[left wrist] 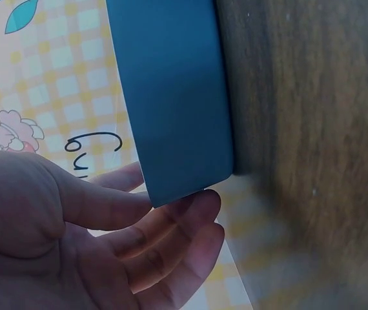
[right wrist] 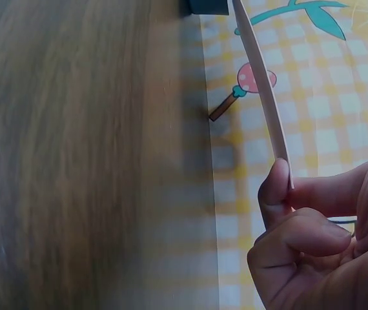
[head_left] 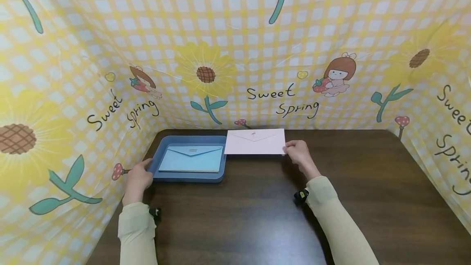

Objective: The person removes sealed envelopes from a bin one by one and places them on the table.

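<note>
A pale pink envelope [head_left: 254, 143] is held up at the back of the table, its left edge by the tray's right rim. My right hand [head_left: 299, 154] pinches its lower right corner between thumb and finger; the right wrist view shows the envelope [right wrist: 268, 97] edge-on, raised off the wood. The blue tray [head_left: 191, 178] sits at the back left, with a light blue envelope [head_left: 190, 162] lying in it, flap side up. My left hand [head_left: 138, 177] holds the tray's left end, thumb and curled fingers at its corner in the left wrist view.
The dark wooden table [head_left: 257, 207] reaches forward and to both sides. A yellow checked cloth [head_left: 257, 52] with flowers and lettering hangs close behind the table's back edge and along its sides.
</note>
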Tool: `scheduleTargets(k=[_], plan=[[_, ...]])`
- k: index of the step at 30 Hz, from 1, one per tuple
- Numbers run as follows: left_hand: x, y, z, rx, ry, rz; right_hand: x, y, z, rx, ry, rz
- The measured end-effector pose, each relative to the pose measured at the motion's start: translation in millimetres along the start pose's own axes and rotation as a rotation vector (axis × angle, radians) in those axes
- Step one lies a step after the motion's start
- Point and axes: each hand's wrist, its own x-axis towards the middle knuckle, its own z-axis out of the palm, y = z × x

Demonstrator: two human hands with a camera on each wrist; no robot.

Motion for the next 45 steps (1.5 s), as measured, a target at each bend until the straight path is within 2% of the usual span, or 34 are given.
scheduleTargets(k=[7,16,25,45], plan=[[1.5,0.0,0.2,0.0,0.011,0.007,2.4,2,-9,-0.007,0.007,-0.002],[1.0,-0.5,0.5,0.021,0.003,-0.001,7.3,7,-14,-0.028,0.005,0.033],[-1.5,2.1,0.6,0.006,0.004,0.004,13.3,10,-14,-0.064,0.0,0.055],[3.4,-2.6,2.6,-0.031,-0.02,0.006,23.8,11,-8,-0.149,0.017,0.059]])
